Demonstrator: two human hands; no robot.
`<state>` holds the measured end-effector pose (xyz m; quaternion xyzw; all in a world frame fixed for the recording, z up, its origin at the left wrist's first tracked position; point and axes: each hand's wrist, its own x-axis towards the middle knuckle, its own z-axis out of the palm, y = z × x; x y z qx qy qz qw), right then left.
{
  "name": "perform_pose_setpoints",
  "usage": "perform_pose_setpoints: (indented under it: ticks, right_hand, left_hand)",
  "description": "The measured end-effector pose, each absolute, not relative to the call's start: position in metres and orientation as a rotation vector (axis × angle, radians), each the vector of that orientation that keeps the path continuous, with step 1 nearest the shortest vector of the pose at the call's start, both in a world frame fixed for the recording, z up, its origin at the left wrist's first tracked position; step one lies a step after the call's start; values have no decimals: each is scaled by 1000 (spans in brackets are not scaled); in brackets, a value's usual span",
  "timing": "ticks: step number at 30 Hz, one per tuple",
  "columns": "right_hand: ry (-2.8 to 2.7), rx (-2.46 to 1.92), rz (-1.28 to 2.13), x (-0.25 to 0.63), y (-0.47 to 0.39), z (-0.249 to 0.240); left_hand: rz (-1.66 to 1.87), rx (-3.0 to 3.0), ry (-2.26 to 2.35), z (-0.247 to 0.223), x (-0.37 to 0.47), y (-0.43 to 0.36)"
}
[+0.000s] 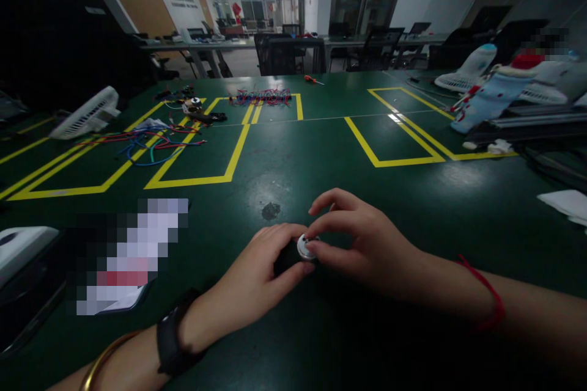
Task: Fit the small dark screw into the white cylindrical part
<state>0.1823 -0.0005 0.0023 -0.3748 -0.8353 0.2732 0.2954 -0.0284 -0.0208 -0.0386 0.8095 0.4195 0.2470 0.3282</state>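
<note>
A small round part with a whitish-silver face (302, 248) is in front of me, low over the dark green table (293, 330). My left hand (250, 275), with a black watch at its wrist, grips the part's sides between thumb and index finger. From the right, my right hand (371, 235) brings its thumb and index fingertip together on the part's face, its other visible fingers curled above. Whether a tiny piece is pinched there cannot be made out. A small dark spot shows on the face; my fingers cover the rest of it.
Blue, red and green wires (151, 143) lie at left near a white fan-like object (89, 113). Farther back are a tangled wire bundle (261, 96) and an orange screwdriver (313, 79). A light blue object (493, 98) stands right; a blurred-out flat item (132, 293) lies left.
</note>
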Motion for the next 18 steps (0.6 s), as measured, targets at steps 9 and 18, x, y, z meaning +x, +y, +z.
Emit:
perform_pose_setpoints:
  ticks: [9, 18]
  right_hand:
    - [-2338, -1095, 749, 220, 1, -20]
    - [-2445, -1060, 653, 225, -4, -36]
  left_hand:
    - [662, 2121, 1118, -37, -26, -20]
    - [638, 2126, 1129, -39, -28, -20]
